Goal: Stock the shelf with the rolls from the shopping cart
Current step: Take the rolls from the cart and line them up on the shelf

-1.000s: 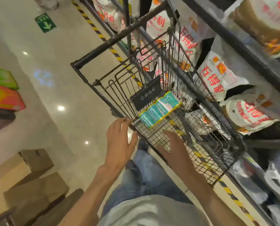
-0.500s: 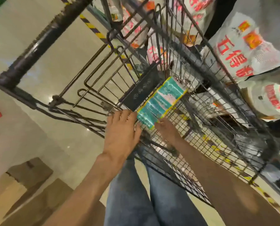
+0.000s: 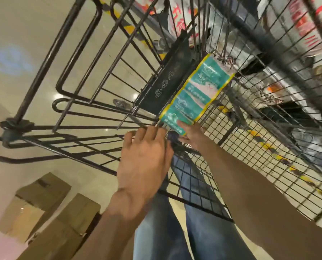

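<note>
A teal pack of rolls (image 3: 195, 91) with yellow edges lies on the wire floor of the black shopping cart (image 3: 250, 128), against its rear flap. My right hand (image 3: 191, 133) is inside the cart at the pack's near end, with the thumb on top and the fingers hidden beneath it. My left hand (image 3: 144, 156) lies over the cart's rear rim, fingers bent over the wire just left of the pack. Shelving (image 3: 287, 44) with white bags printed in red stands behind the cart on the right.
Brown cardboard boxes (image 3: 49, 209) sit on the shiny floor at lower left. A yellow-and-black floor stripe (image 3: 280, 156) runs under the cart along the shelf. My legs in jeans (image 3: 175, 231) are right behind the cart.
The view has closed in on the cart. My right hand has gone forward from the wire floor to the pack's near end and taken hold of it. My left hand stays on the rim.
</note>
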